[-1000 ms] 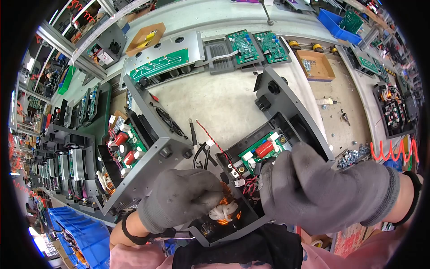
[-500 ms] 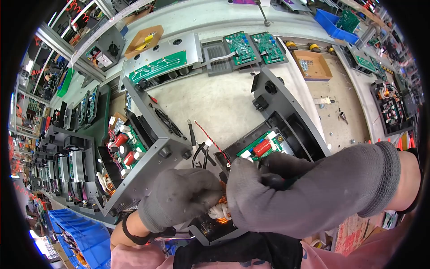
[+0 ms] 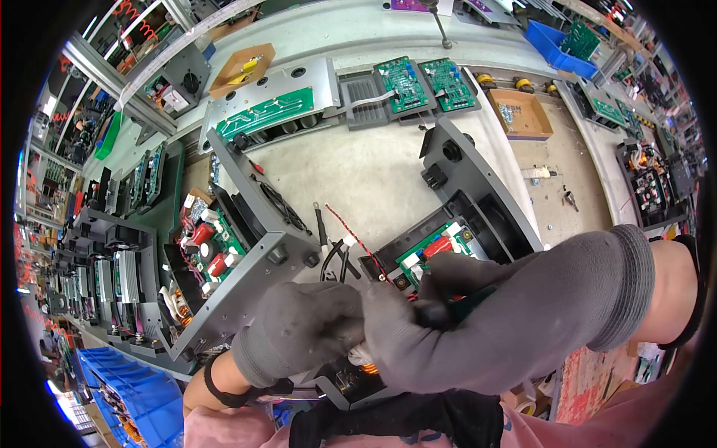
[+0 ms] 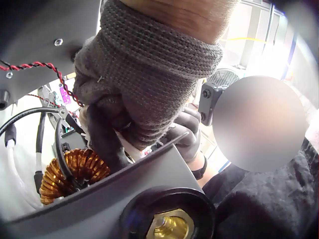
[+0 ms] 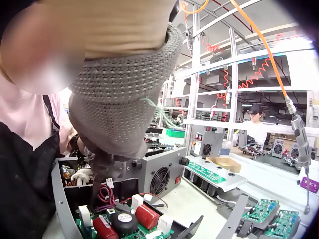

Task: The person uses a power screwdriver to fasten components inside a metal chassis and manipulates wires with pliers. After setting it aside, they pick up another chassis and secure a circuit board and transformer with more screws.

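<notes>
My gloved left hand (image 3: 302, 328) is over the near end of a grey machine casing (image 4: 124, 191), fingers curled. A white sleeved wire (image 4: 128, 149) shows at its fingertips in the left wrist view, beside a copper coil (image 4: 75, 169). A twisted red-and-black wire (image 4: 40, 64) runs up to this hand. My gloved right hand (image 3: 463, 325) reaches across the casing until its fingertips overlap the left hand's; what they hold is hidden. Under it lies a green circuit board with red capacitors (image 5: 146, 216), next to a bundle of red and purple wires (image 5: 105, 194).
A second grey casing (image 3: 250, 257) stands at the left with its own boards. Green boards (image 3: 403, 86) and a metal plate (image 3: 321, 78) lie at the back. A cardboard tray (image 3: 523, 113) is to the right, a blue crate (image 3: 134, 388) at the lower left. Black cables (image 3: 280, 198) lie between the casings.
My right hand has moved left from the board's right side to the left hand, covering the wire bundle and more of the coil. The left hand has barely moved.
</notes>
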Demonstrator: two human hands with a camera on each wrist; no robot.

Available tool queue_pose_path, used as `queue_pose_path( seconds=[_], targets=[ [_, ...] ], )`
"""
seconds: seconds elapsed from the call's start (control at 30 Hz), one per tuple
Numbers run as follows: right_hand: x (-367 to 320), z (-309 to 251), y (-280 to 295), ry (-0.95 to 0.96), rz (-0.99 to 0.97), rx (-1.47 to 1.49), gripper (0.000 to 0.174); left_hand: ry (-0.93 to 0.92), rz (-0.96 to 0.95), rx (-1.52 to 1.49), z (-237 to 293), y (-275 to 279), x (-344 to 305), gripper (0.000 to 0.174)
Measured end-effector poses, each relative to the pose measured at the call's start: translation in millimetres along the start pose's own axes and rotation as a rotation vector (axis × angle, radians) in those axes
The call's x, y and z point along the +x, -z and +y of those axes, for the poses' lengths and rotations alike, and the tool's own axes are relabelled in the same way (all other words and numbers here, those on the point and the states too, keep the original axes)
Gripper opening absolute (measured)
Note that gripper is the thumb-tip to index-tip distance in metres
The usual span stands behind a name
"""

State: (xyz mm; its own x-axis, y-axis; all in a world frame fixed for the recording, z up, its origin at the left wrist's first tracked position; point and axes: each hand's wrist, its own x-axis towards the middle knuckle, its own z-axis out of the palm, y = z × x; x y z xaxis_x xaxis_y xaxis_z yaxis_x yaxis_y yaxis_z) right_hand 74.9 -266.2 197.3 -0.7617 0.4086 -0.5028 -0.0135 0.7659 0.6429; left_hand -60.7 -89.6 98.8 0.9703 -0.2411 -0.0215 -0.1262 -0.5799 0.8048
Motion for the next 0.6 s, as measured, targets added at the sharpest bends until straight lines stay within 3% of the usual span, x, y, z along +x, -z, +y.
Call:
queue_pose_path(
  seconds=[0.03, 0.1, 0.2, 0.33, 0.5, 0.6],
  targets=[
    [0.3, -9.5, 0.1, -0.001, 0.000, -0.001, 0.013, -0.013, 0.028, -0.048, -8.3, -6.7, -1.6, 0.016],
    [-0.6, -17.4, 1.1, -0.434, -0.120, 0.007, 0.012, -0.025, 0.055, -0.094, -6.2, -6.4, 0.7, 0.013],
    [-15.2, -10.2, 10.8, -0.581, -0.175, 0.268, 0.017, -0.031, 0.024, 0.100, 5.7, 0.2, 3.2, 0.007],
    [-16.2, -30.9, 19.0, -0.733, -0.192, 0.523, 0.019, -0.058, 0.026, 0.067, -1.0, -4.1, 2.5, 0.007],
    [-11.0, -39.4, 27.6, -1.071, -0.151, 0.737, 0.021, 0.023, 0.051, 0.048, -0.3, -6.2, -0.1, 0.007],
    [-9.8, -42.3, 25.3, -0.952, -0.194, 0.650, 0.023, 0.005, 0.059, 0.060, -1.6, -6.8, 0.3, 0.007]
  ],
)
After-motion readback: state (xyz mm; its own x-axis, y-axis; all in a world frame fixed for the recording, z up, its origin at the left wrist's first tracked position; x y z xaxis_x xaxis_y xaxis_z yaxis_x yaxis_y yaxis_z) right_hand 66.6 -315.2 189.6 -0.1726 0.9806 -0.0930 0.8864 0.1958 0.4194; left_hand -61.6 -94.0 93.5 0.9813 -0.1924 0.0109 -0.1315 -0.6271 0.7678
